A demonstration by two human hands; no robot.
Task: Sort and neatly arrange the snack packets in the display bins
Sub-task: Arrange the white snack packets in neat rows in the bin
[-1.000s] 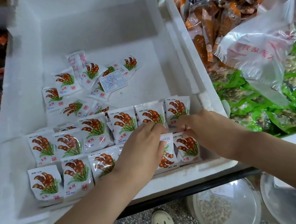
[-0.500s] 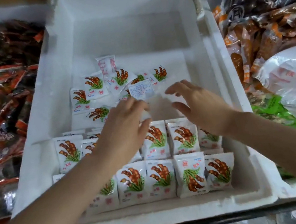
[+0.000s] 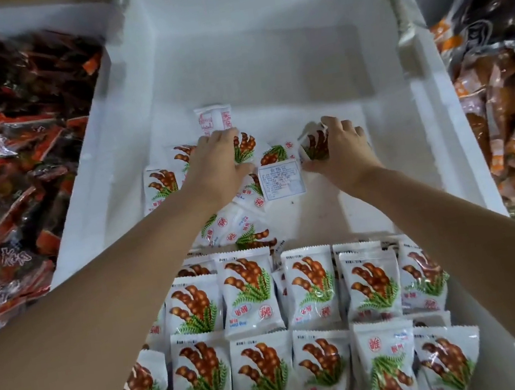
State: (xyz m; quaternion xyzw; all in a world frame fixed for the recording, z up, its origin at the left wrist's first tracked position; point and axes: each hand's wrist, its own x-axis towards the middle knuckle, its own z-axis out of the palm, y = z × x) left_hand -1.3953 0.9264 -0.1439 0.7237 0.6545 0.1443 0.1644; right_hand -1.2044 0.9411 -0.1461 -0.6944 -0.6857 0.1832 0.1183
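**Light, slick sachets: pinch them by the crimped edges**

My right hand [image 3: 339, 149] is curled round 1 tamarind packet [image 3: 314, 146], thumb under it, fingers over its top edge, and it bows in my grip. My left hand [image 3: 218, 164] lies on the loose packets [image 3: 237, 227] with fingers bent over a fern-printed packet [image 3: 245, 145]. I cannot tell whether it is pinched or only pressed.

I judge these packets to be light, soft and puffy, with glossy film that slides easily. The flat sealed ends look like the best place to pinch. Squeezing the middle could crush the contents.

The white foam bin [image 3: 255, 11] holds them all. On its 6 o'clock side, 2 neat rows [image 3: 251, 296] stand face up and overlapping. The loose heap sits mid-bin, toward 12 o'clock from the rows. In it, a face-down packet [image 3: 281, 179] shows its printed label. The floor toward 12 o'clock and 3 o'clock is bare foam.

At 9 o'clock, a neighbouring bin is heaped with dark red packets [image 3: 8, 148]. At 3 o'clock, another holds orange-brown packets [image 3: 500, 85].
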